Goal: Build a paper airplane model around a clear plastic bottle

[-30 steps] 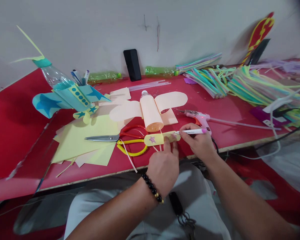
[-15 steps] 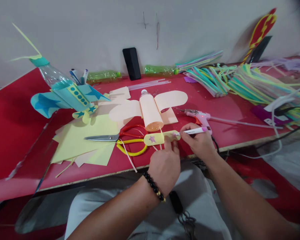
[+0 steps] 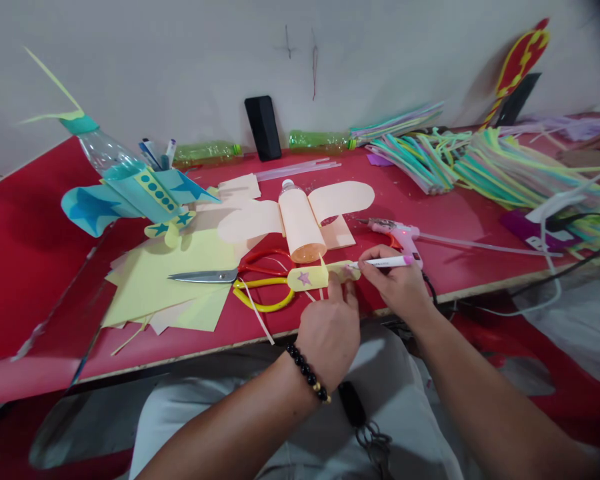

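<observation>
On red tabletop (image 3: 410,200), our unclenched left hand (image 3: 329,333) presses down a yellow paper strip (image 3: 310,277), which we judge light, bendy, best pinned mid-length, while our right hand (image 3: 397,283) just beside pinches a white pen (image 3: 386,263).

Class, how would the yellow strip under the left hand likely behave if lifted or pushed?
The yellow strip would probably bend easily, since it looks paper-thin. Its flat shape seems unlikely to roll. Small and thin, it may slide easily without the left hand on it.
</observation>
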A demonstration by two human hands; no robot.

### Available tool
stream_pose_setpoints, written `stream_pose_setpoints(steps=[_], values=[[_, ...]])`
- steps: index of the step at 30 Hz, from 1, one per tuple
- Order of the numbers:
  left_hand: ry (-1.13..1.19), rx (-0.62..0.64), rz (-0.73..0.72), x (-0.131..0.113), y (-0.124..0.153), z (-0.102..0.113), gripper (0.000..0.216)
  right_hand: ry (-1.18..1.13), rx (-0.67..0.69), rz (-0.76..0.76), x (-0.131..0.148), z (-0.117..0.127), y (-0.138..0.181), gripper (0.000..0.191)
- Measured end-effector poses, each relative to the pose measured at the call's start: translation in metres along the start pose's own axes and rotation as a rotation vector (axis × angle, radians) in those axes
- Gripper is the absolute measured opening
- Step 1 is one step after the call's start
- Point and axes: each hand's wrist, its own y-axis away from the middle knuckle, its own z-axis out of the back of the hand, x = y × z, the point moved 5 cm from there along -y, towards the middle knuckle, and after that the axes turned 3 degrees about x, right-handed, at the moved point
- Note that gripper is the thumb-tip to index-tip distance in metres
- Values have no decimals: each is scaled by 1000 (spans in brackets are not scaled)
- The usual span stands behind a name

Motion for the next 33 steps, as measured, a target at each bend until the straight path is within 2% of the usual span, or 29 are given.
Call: stream_pose_setpoints(steps=[15, 33], values=[[20, 21, -7, 0, -1, -3, 54, -17, 42, 1, 3, -1, 0, 8], [-3, 30, -12, -2, 0, 0, 54, -24, 15, 4, 2, -1, -1, 10]])
